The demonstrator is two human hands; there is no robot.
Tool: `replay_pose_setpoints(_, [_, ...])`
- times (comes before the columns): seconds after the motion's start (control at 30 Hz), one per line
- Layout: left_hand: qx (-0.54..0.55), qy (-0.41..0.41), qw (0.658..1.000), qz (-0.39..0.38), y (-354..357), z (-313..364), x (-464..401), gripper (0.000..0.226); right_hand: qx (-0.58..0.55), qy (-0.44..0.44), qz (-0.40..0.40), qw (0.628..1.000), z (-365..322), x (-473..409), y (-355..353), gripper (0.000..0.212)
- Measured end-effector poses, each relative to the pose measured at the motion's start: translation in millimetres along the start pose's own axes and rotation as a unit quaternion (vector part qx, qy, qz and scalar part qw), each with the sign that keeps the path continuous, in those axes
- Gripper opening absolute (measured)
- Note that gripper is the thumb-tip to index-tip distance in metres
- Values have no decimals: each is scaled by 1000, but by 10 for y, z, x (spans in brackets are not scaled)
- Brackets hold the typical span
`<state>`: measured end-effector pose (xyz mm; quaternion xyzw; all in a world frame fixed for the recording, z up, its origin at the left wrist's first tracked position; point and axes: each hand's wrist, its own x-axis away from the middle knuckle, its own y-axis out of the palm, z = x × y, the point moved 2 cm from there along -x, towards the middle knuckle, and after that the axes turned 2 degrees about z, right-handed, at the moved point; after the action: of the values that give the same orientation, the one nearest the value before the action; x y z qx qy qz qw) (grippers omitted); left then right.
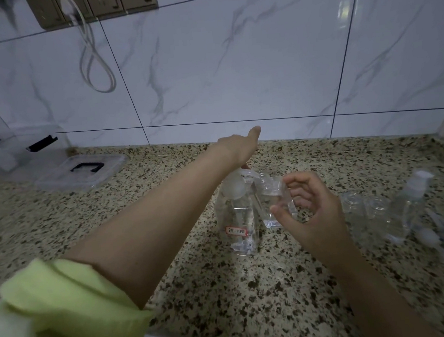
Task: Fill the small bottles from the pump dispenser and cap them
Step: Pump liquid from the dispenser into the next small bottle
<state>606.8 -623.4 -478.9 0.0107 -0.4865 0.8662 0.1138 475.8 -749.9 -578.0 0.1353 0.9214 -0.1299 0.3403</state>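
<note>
Pump dispenser (237, 215), clear with a red-edged label, stands mid-surface (172, 293) and anchors everything. Over its top the left hand (240, 148) presses on the pump head, thumb stretched toward the wall; its other fingers are hidden, so their curl cannot be told. Touching the dispenser's right side, a small bottle (275, 204) is pinched by the right hand (307, 209), mouth held under the spout, presumably to catch liquid. Further right wait more small bottles (366, 206).
</note>
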Motion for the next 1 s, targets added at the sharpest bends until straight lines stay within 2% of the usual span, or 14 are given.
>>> replay_pose_setpoints(0.53, [-35, 5, 999, 1, -14, 35, 22, 78, 5, -9, 2, 1000, -9, -2, -8, 41])
replay_pose_setpoints(0.83, [-5, 19, 1000, 6, -20, 11, 14, 77, 4, -12, -1, 1000, -23, -9, 1, 42])
replay_pose_setpoints(1.0, [-48, 8, 999, -5, -37, 56, 10, 79, 2, -3, 1, 1000, -17, -6, -3, 41])
